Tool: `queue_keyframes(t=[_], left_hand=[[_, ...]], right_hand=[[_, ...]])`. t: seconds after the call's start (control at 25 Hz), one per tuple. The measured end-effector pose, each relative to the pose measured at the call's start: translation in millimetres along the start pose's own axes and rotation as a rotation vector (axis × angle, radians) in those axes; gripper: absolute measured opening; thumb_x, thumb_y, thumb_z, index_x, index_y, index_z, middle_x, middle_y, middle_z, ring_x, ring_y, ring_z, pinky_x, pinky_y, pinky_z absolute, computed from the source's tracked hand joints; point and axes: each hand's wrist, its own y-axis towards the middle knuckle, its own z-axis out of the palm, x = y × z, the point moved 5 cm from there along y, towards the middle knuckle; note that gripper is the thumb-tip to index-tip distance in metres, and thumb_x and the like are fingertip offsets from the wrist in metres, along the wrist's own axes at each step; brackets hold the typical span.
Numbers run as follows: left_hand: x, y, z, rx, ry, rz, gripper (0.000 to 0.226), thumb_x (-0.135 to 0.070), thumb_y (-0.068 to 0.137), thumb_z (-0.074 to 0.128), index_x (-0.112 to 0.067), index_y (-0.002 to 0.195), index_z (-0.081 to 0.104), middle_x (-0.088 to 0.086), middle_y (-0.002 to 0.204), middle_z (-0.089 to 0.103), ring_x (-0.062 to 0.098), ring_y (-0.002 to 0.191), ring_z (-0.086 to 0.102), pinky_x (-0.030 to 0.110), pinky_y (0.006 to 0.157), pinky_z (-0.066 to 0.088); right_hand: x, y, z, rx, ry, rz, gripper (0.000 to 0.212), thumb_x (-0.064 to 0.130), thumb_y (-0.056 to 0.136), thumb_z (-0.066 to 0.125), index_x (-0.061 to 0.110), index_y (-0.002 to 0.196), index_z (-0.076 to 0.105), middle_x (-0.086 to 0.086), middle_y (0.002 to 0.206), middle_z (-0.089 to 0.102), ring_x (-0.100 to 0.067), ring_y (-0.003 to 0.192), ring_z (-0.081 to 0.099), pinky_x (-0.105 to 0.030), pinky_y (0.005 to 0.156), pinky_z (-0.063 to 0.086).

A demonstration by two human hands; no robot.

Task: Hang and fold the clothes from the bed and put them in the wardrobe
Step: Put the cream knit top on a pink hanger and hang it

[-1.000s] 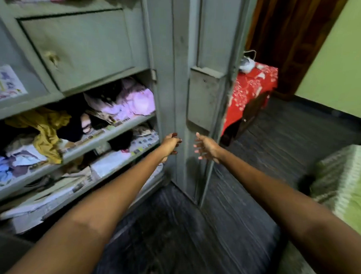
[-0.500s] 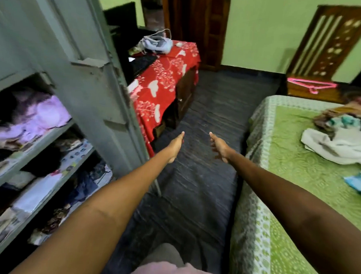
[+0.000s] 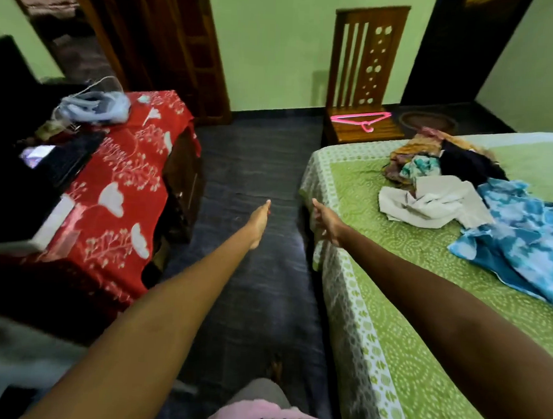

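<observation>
Wardrobe gone, left hand (image 3: pixel 259 223), right hand (image 3: pixel 327 222) outstretched

Clothes pile (image 3: pixel 453 185) is heaped loose and unfolded on the green bed (image 3: pixel 391 309) over at about 2 o'clock, white piece in front, blue tie-dye one to its right, dark and orange stuff behind.

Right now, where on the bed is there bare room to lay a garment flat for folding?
The near stretch of the bed, between its patterned edge and the blue tie-dye garment, lies bare. The far end is crowded: white cloth and a mixed pile of clothes overlap there. Both hands, left hand and right hand, hold nothing.
</observation>
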Motion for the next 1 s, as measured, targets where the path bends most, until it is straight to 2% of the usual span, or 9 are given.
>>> queue_keyframes(t=[0.08,0.12,0.16,0.2,0.28,0.4,0.64,0.8,1.0], left_hand=[[-28,37,7,0.057,0.029,0.005,0.055,-0.044,0.1,0.032,-0.01,0.144,0.032,0.007,0.151,0.031,0.024,0.14,0.027,0.037,0.113,0.022],[-43,57,12,0.083,0.059,0.018,0.055,-0.043,0.1,0.031,-0.01,0.144,0.031,0.007,0.151,0.031,0.024,0.139,0.027,0.037,0.114,0.022],[-59,77,17,0.105,0.091,0.027,0.055,-0.042,0.101,0.031,-0.009,0.145,0.03,0.007,0.151,0.03,0.023,0.139,0.028,0.036,0.114,0.022],[-74,95,24,0.124,0.113,0.032,0.054,-0.041,0.101,0.031,-0.009,0.145,0.03,0.006,0.152,0.029,0.022,0.139,0.028,0.034,0.113,0.023],[-97,123,41,0.179,0.144,0.031,0.053,-0.038,0.102,0.029,-0.009,0.146,0.027,0.006,0.153,0.027,0.022,0.14,0.026,0.032,0.111,0.023],[-121,161,71,0.269,0.166,0.044,0.052,-0.036,0.103,0.028,-0.01,0.148,0.023,0.006,0.154,0.025,0.022,0.141,0.024,0.031,0.111,0.022],[-179,281,145,0.412,0.248,0.03,0.05,-0.04,0.101,0.031,-0.016,0.146,0.03,0.004,0.149,0.035,0.021,0.135,0.035,0.031,0.107,0.028],[-229,356,189,0.432,0.319,0.013,0.047,-0.038,0.102,0.033,-0.015,0.143,0.036,0.003,0.145,0.039,0.021,0.133,0.038,0.031,0.103,0.033],[-282,443,245,0.436,0.365,0.033,0.046,-0.035,0.102,0.034,-0.011,0.141,0.04,0.003,0.144,0.042,0.019,0.131,0.04,0.034,0.107,0.033]], right_hand=[[20,23,-12,-0.054,0.045,-0.016,0.033,0.04,0.1,0.033,0.024,0.075,0.046,0.011,0.061,0.05,-0.005,0.057,0.045,-0.022,0.057,0.033],[28,38,-19,-0.072,0.057,-0.021,0.03,0.038,0.101,0.034,0.02,0.092,0.055,0.006,0.083,0.056,-0.01,0.078,0.055,-0.023,0.07,0.042],[35,54,-28,-0.106,0.066,-0.015,0.037,0.039,0.1,0.035,0.013,0.116,0.055,-0.001,0.109,0.057,-0.018,0.105,0.055,-0.03,0.087,0.043],[41,67,-38,-0.152,0.055,0.002,0.048,0.042,0.099,0.036,0.009,0.134,0.045,-0.007,0.133,0.049,-0.024,0.125,0.044,-0.037,0.099,0.037],[52,90,-53,-0.203,0.03,0.051,0.058,0.047,0.098,0.037,0.011,0.144,0.033,-0.009,0.15,0.032,-0.026,0.137,0.031,-0.045,0.105,0.031],[69,131,-81,-0.259,0.08,0.073,0.059,0.047,0.098,0.037,0.011,0.145,0.032,-0.01,0.152,0.028,-0.028,0.138,0.028,-0.046,0.106,0.029],[118,249,-147,-0.312,0.172,0.058,0.062,0.048,0.098,0.036,0.011,0.147,0.027,-0.011,0.153,0.025,-0.029,0.14,0.025,-0.05,0.108,0.027],[161,323,-192,-0.347,0.238,0.06,0.062,0.049,0.097,0.038,0.009,0.145,0.033,-0.011,0.15,0.032,-0.029,0.137,0.031,-0.049,0.104,0.031],[206,396,-240,-0.36,0.257,0.111,0.059,0.046,0.098,0.037,0.008,0.144,0.034,-0.011,0.15,0.033,-0.028,0.137,0.031,-0.048,0.104,0.031]])
